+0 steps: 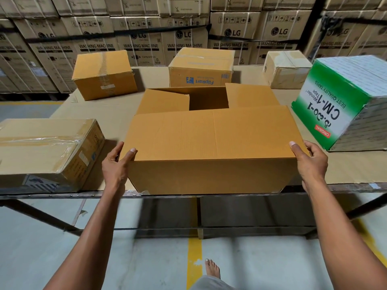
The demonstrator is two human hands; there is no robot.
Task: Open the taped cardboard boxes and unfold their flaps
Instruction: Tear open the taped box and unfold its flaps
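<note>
A plain brown cardboard box point(211, 172) stands at the table's front edge, straight before me. Its near flap point(209, 132) lies flat over the front half, and the side flaps behind it slope around a dark opening point(207, 100). My left hand point(117, 164) grips the box's front left corner, thumb on the near flap. My right hand point(310, 162) grips the front right corner in the same way. Taped shut boxes stand around it: one at the left point(41, 151), one at the back left point(104, 74), a Flipkart box point(201, 68) behind, and a small pale box point(287, 69) at the back right.
A green and white tape carton point(343, 101) stands at the right. The table point(109, 114) is covered in cardboard sheet, with a dark metal frame below. Stacked washing machine cartons point(188, 24) form a wall behind. A yellow floor line point(194, 262) and my bare foot point(212, 268) show below.
</note>
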